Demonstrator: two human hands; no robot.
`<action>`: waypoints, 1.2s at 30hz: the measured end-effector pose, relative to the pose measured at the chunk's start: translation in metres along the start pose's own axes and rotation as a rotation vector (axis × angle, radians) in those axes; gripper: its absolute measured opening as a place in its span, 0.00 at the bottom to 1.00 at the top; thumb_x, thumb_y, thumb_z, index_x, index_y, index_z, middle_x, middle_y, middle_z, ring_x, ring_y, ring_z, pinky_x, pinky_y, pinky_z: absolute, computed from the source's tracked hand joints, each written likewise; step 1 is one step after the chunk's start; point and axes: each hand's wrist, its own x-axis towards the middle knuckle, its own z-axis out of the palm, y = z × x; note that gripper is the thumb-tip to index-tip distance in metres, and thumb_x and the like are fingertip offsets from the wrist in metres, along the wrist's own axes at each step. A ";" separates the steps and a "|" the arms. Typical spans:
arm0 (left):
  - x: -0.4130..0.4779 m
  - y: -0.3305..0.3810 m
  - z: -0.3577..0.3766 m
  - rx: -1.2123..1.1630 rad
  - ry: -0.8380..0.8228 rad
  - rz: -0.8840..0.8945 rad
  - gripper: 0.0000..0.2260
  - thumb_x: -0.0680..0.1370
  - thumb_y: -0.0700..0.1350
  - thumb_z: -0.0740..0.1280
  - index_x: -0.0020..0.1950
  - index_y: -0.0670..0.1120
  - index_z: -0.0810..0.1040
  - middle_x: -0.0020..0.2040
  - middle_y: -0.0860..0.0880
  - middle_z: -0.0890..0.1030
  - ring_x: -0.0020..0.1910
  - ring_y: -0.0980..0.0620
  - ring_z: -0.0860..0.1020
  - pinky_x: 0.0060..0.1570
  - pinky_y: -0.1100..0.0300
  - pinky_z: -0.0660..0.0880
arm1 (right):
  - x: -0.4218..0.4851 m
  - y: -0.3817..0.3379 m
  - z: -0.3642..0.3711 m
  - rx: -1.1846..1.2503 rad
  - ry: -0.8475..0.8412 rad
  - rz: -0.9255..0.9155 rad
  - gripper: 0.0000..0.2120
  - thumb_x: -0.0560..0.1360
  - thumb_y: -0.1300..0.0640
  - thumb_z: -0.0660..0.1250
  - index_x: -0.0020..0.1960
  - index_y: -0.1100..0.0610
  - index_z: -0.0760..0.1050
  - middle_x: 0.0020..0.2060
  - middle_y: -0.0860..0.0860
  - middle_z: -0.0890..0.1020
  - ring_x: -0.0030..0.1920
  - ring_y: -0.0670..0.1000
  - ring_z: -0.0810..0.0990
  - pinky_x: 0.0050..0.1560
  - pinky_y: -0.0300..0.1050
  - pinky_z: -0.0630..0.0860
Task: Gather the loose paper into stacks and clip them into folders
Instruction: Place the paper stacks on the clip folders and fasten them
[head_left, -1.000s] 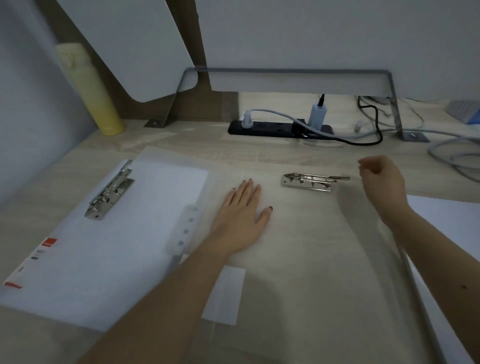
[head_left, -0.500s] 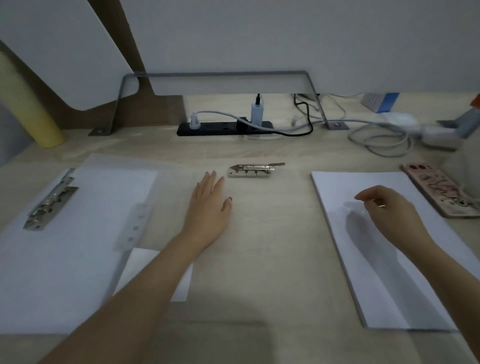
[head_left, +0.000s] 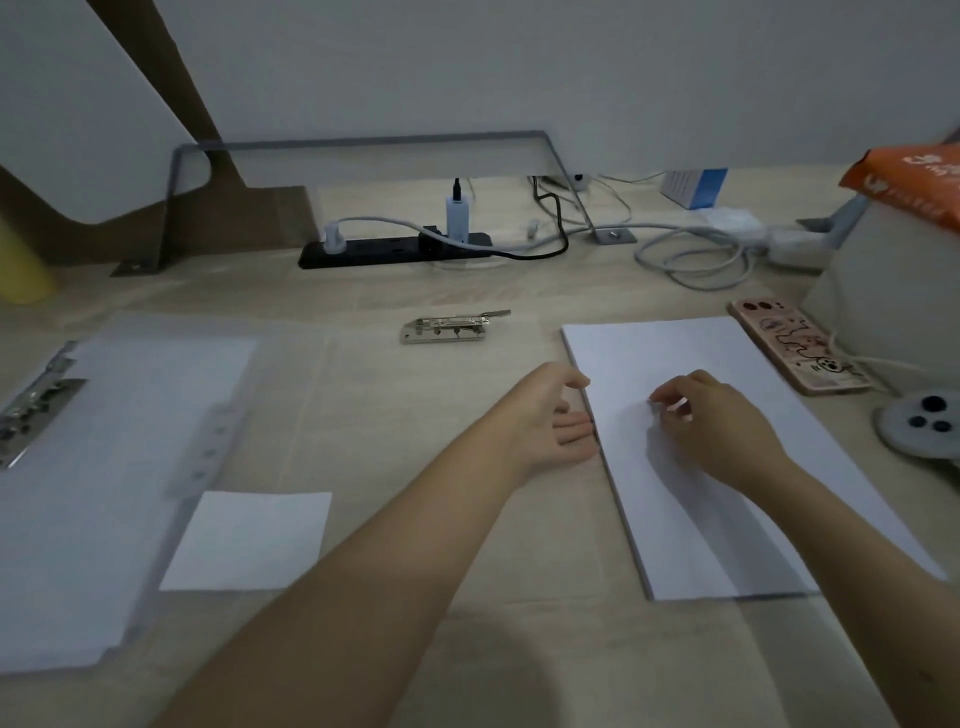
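A stack of white paper (head_left: 727, 525) lies flat on the desk at the right. My right hand (head_left: 714, 423) rests on its upper part with the fingers curled and the fingertips pressed on the top sheet. My left hand (head_left: 545, 423) lies open at the stack's left edge, fingertips touching it and thumb just above it. A translucent folder (head_left: 291, 374) is spread open over the left and middle of the desk. Its metal clip (head_left: 447, 328) sits at the far middle. A second folder with paper and a lever clip (head_left: 36, 410) lies at the far left.
A small white sheet (head_left: 249, 540) lies near the folder's spine. A phone (head_left: 795, 345) in a patterned case lies right of the stack, beside a round grey base (head_left: 919, 423). A black power strip (head_left: 395, 248), cables (head_left: 691, 254) and a metal stand (head_left: 363, 143) line the back.
The view has swung right. My left hand left the folder's middle and moved right to the stack's edge. My right hand went from near the clip down onto the stack.
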 end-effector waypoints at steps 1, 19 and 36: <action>0.003 0.002 0.001 0.026 0.007 -0.015 0.23 0.77 0.42 0.61 0.69 0.34 0.61 0.56 0.40 0.71 0.55 0.46 0.73 0.56 0.52 0.73 | 0.000 0.000 0.001 -0.004 -0.004 -0.002 0.12 0.78 0.59 0.59 0.58 0.57 0.77 0.58 0.53 0.77 0.55 0.54 0.76 0.52 0.47 0.73; 0.010 -0.018 0.018 0.041 -0.091 0.189 0.10 0.79 0.41 0.56 0.56 0.42 0.75 0.56 0.46 0.79 0.54 0.49 0.78 0.56 0.53 0.74 | -0.003 -0.003 -0.007 0.102 -0.108 0.017 0.17 0.77 0.44 0.57 0.59 0.52 0.74 0.59 0.53 0.77 0.56 0.53 0.76 0.50 0.44 0.69; 0.007 -0.053 0.036 0.272 -0.071 0.426 0.22 0.80 0.44 0.60 0.73 0.57 0.63 0.67 0.52 0.75 0.60 0.55 0.76 0.56 0.57 0.74 | -0.024 0.000 -0.021 0.593 -0.243 0.091 0.09 0.78 0.44 0.56 0.46 0.39 0.75 0.51 0.44 0.78 0.56 0.46 0.74 0.62 0.44 0.67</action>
